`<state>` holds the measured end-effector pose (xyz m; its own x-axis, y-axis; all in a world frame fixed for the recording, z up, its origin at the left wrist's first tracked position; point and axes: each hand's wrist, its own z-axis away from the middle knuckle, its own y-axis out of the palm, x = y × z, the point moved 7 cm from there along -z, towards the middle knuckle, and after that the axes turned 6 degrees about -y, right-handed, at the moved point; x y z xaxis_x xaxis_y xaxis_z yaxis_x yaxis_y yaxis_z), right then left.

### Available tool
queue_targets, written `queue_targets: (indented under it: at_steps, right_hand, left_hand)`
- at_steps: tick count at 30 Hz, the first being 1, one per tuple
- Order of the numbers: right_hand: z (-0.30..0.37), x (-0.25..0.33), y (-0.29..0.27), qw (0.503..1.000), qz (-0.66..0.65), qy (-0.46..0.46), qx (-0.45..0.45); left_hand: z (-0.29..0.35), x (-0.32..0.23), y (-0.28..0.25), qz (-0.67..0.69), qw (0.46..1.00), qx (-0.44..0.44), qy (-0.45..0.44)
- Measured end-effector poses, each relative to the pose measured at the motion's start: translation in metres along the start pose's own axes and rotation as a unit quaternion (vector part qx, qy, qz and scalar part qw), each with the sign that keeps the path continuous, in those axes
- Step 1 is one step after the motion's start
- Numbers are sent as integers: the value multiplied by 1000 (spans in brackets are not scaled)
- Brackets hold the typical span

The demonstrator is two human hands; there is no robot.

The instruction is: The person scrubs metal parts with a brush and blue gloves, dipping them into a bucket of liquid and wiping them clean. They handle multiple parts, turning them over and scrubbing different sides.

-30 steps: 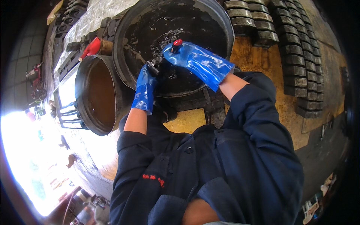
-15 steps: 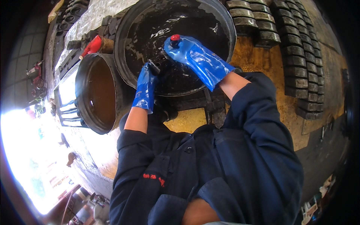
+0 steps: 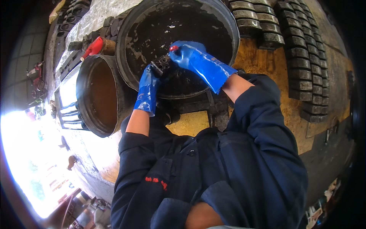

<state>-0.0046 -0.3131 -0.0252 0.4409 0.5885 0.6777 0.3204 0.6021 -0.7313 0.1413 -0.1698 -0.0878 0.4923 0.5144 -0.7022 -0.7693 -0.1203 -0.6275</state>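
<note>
Both my hands wear long blue rubber gloves and are over a wide round dark tub [image 3: 126, 72] holding dark, shiny liquid. My left hand [image 3: 148, 82] is closed on the near-left side of a dark, wet metal part with round holes [image 3: 164, 65]. My right hand [image 3: 187, 55] is closed around a tool with a red handle end [image 3: 174, 48], right beside that metal part. The tool's working end is hidden under the glove, so its kind does not show. The lower side of the metal part is hard to make out against the dark liquid.
Left of the tub stands a bucket [image 3: 82, 97] with brownish contents. A red-handled object [image 3: 93, 47] lies behind it. Rows of stacked curved metal parts [image 3: 299, 57] stand on the right, with more [image 3: 248, 19] just beyond the tub's rim.
My right hand has shifted slightly left and down, and the tool's red end has tilted leftward. More of the holed metal part shows between my hands. My left hand has hardly moved.
</note>
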Motion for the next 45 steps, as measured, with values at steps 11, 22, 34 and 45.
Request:
queue_targets:
  at_steps: [11,22,34,45]
  right_hand:
    - [-2,-140,50,966,-83,224,-94]
    - [-3,-8,36,936,-338,79,51]
    - [-14,2,34,982,-186,-14,-16]
    - [-30,-137,38,954,-146,245,-95]
  left_hand:
    - [-5,21,-1,-1,996,-44,-79]
    - [-10,24,-1,-52,999,-1,5]
    - [3,-12,-5,-80,996,-36,29]
    - [-7,16,3,-10,1000,-14,18]
